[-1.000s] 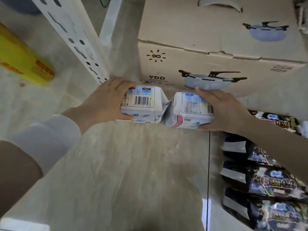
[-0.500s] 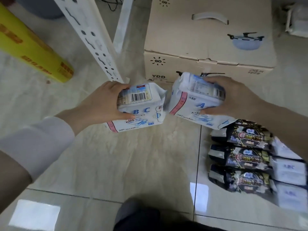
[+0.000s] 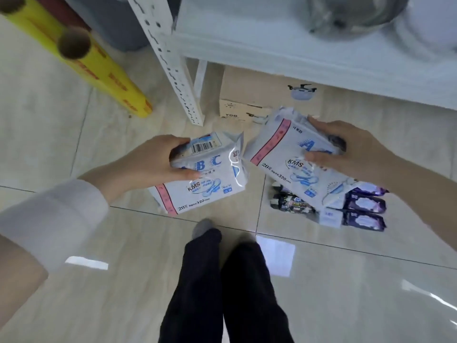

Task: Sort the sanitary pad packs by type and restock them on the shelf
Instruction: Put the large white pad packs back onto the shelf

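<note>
Seen from above, looking down at a glossy tiled floor. At the far left, yellow rolls with cardboard cores lean across the floor, with a grey bin behind them. Beside them a white shelf post with punched holes comes down to the floor.

In the middle, the left hand, coming out of a white sleeve, grips the left white pad pack in the air above the floor. Its thumb presses the printed front and its fingers curl over the barcode edge. The front shows blue letters, "KMS" and a pink stripe. Below it, a person's legs in black trousers stand on the tiles.

Just to the right, its corner nearly meeting the first pack, is the right white pad pack of the same kind. It is tilted and held in the air by the right hand, thumb on the front and fingers wrapped over the top edge. Behind the packs a cardboard box sits on the floor under a white shelf board. A metal bowl rests on that board.

At the right, under the raised pack, dark pad packs lie side by side on the floor.
</note>
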Motion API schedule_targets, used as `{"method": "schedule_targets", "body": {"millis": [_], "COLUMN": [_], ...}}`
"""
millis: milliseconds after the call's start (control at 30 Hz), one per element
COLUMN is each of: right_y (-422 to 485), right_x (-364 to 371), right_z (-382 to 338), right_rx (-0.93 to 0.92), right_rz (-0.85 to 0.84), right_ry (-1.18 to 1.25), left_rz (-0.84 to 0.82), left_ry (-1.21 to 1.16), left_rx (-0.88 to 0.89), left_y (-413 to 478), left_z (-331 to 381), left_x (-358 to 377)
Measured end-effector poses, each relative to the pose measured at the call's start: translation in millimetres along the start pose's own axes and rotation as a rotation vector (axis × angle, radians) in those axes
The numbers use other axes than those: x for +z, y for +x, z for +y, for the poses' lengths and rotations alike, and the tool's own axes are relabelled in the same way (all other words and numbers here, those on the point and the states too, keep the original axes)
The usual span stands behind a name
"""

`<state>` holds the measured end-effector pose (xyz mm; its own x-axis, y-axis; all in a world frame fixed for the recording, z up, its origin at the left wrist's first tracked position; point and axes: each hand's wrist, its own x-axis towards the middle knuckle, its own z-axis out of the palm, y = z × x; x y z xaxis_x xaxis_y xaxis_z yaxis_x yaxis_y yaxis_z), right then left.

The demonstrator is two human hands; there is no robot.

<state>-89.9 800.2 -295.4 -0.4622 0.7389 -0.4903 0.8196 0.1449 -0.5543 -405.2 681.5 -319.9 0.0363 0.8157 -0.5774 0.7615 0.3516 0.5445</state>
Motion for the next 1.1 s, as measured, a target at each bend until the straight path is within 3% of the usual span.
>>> {"method": "schedule_targets", "body": {"millis": [233,533,833,1100], "right_y": [-126,-267,-338,-332], "right_x": [-110,-212,-316,-400], "right_z": [-80,-179,-220,-222], "right_rx": [0.052,0.02,-0.003,-0.067], "right_rz": [-0.047,0.078,0.304,0.343], "right_ry": [0.122,0.127,0.087,0.049], "left_rz": [-0.061,-0.053,0.08,0.254], "left_ry": [-0.032,-0.003,0.019,0.106], "left_rx": [0.024,0.19,0.303,0.362], "left_y": [-116,-244,-286,-269], "left_z": [94,193,280,357], "left_x": [-90,-193,-270,-321]}}
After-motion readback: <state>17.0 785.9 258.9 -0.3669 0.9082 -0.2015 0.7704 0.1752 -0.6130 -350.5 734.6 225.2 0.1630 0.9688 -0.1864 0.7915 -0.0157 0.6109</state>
